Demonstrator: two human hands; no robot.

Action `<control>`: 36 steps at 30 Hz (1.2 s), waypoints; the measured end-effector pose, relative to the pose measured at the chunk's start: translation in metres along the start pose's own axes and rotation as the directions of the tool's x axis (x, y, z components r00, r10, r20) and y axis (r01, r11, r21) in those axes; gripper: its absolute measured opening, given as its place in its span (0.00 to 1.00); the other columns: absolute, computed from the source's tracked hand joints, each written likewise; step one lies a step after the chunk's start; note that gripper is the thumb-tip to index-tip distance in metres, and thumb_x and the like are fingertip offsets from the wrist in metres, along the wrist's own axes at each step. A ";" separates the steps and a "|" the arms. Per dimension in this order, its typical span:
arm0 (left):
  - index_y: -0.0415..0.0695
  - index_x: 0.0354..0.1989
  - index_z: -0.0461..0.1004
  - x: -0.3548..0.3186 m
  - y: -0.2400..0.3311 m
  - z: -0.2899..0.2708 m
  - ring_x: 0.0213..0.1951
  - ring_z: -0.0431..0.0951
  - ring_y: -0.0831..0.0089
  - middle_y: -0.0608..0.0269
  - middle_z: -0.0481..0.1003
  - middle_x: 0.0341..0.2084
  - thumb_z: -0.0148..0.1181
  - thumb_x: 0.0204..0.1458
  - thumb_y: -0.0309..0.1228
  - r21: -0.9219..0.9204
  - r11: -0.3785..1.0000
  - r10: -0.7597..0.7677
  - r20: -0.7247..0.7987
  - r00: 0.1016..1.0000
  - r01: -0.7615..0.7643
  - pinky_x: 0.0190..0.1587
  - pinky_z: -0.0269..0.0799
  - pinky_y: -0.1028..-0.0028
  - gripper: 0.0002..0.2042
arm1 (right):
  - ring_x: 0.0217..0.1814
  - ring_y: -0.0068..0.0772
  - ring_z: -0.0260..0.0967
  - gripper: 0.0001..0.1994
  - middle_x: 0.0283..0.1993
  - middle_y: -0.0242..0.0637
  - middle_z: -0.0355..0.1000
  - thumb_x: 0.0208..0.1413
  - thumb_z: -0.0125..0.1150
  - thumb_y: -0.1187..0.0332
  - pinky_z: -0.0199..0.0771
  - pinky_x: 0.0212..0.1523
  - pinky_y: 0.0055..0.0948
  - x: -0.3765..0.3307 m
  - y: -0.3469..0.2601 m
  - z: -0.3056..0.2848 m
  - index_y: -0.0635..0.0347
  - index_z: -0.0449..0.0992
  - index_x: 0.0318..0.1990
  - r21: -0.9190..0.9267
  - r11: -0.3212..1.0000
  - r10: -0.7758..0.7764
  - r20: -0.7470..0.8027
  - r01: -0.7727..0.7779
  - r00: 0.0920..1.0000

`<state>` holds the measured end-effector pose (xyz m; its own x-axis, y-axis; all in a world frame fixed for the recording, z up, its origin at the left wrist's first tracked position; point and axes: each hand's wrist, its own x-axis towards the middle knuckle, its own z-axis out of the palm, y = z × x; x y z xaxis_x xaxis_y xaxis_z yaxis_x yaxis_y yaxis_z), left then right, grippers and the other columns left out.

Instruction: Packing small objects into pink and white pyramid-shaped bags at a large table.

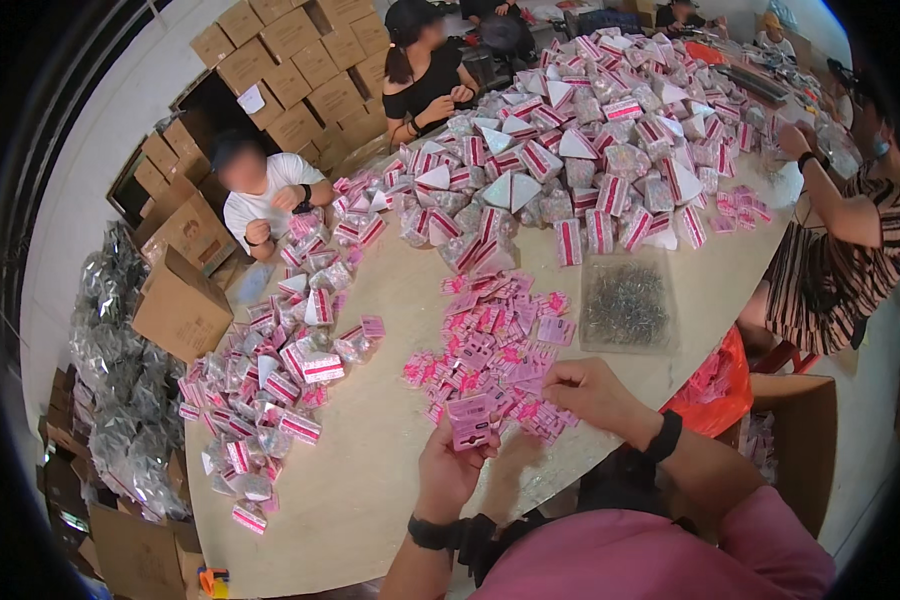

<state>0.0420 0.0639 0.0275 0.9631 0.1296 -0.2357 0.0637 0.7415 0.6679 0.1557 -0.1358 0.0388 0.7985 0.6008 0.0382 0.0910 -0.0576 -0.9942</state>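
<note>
My left hand grips a small pink printed card, held up above the near part of the table. To its right, my right hand is closed in a pinch, thumb against fingers. Whatever sits between those fingertips, if anything, is too small to make out. Just beyond both hands spreads a loose heap of pink cards. Right of that heap lies a shallow clear tray with many tiny metal pieces, perhaps pins, in it.
Clear bags with pink-and-white labels form a big mound on the table; another pile lies left. Co-workers sit around the table, one at far left. A red bag and carton stand at right.
</note>
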 end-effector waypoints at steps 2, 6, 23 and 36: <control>0.39 0.51 0.66 -0.005 0.000 0.002 0.32 0.74 0.63 0.53 0.74 0.39 0.40 0.59 0.38 0.030 0.999 0.010 -0.008 1.000 -0.010 0.32 0.69 0.70 0.18 | 0.24 0.16 0.59 0.05 0.20 0.31 0.66 0.49 0.56 0.73 0.63 0.26 0.23 -0.003 -0.004 0.010 0.66 0.73 0.29 -0.023 0.996 -0.091 -0.001 0.091 0.996; 0.40 0.56 0.62 -0.008 0.006 0.003 0.34 0.75 0.68 0.55 0.73 0.42 0.38 0.61 0.42 0.132 0.990 0.042 0.084 0.996 -0.053 0.34 0.69 0.71 0.21 | 0.26 0.13 0.59 0.04 0.22 0.26 0.66 0.50 0.56 0.74 0.62 0.27 0.20 -0.010 -0.025 0.017 0.66 0.73 0.28 -0.027 0.999 -0.044 0.042 0.045 0.998; 0.36 0.63 0.53 -0.023 0.015 0.018 0.38 0.73 0.73 0.54 0.71 0.47 0.49 0.54 0.45 0.695 0.675 0.264 0.087 0.961 -0.248 0.37 0.66 0.76 0.32 | 0.27 0.52 0.65 0.07 0.23 0.48 0.66 0.49 0.51 0.69 0.64 0.28 0.41 -0.015 -0.039 0.023 0.63 0.69 0.25 -0.337 0.881 -0.327 0.070 0.331 0.942; 0.42 0.57 0.65 -0.020 0.018 0.003 0.39 0.72 0.78 0.61 0.72 0.42 0.44 0.57 0.33 0.825 0.537 0.112 0.135 0.985 -0.174 0.36 0.65 0.80 0.19 | 0.16 0.23 0.61 0.06 0.14 0.31 0.64 0.43 0.54 0.69 0.57 0.19 0.27 0.001 -0.039 0.016 0.61 0.71 0.19 0.036 0.999 -0.004 0.624 -0.024 0.782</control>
<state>0.0244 0.0726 0.0466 0.9906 0.1218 -0.0624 0.0825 -0.1677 0.9824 0.1435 -0.1207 0.0759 0.2526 0.9671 -0.0291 0.0505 -0.0432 -0.9978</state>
